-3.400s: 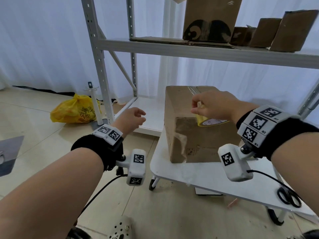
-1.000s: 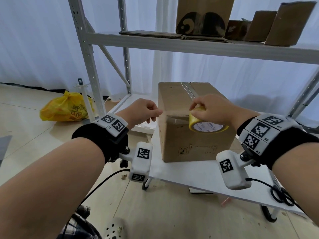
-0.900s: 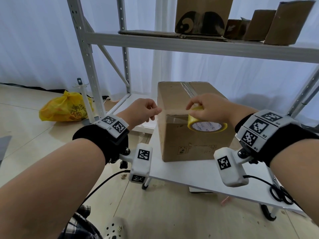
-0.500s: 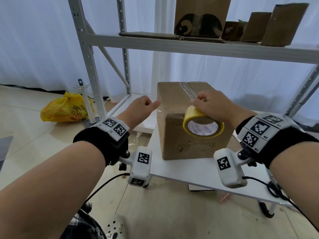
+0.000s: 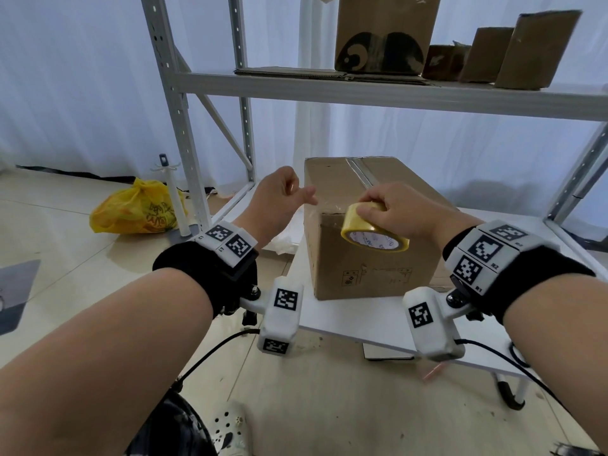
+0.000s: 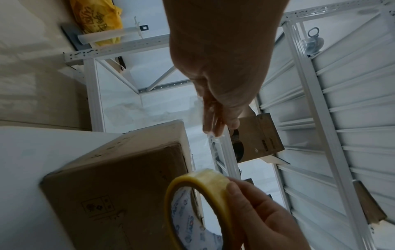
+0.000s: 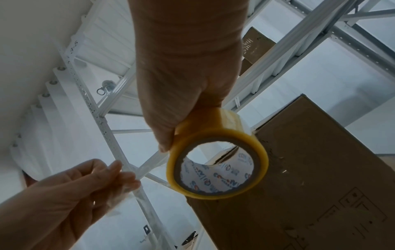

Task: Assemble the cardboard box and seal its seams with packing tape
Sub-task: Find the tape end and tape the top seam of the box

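A closed brown cardboard box (image 5: 368, 258) stands on a low white table (image 5: 371, 320), with a taped seam along its top. My right hand (image 5: 391, 209) grips a yellow roll of clear packing tape (image 5: 371, 230) at the box's near top edge; the roll (image 7: 215, 162) also shows in the right wrist view and again (image 6: 200, 201) in the left wrist view. My left hand (image 5: 283, 195) pinches the free end of the tape (image 7: 126, 179) just left of the box's upper left corner. A clear strip stretches from those fingers to the roll.
A white metal rack (image 5: 362, 90) rises behind the table, its shelf holding several cardboard boxes (image 5: 385, 31). A yellow plastic bag (image 5: 138, 209) lies on the floor at left beside a white stand. The table's wheels and a black cable sit at lower right.
My left hand took hold of the tape end and drew it left, away from the roll. My right hand lifted the roll to the box's top edge and tilted it.
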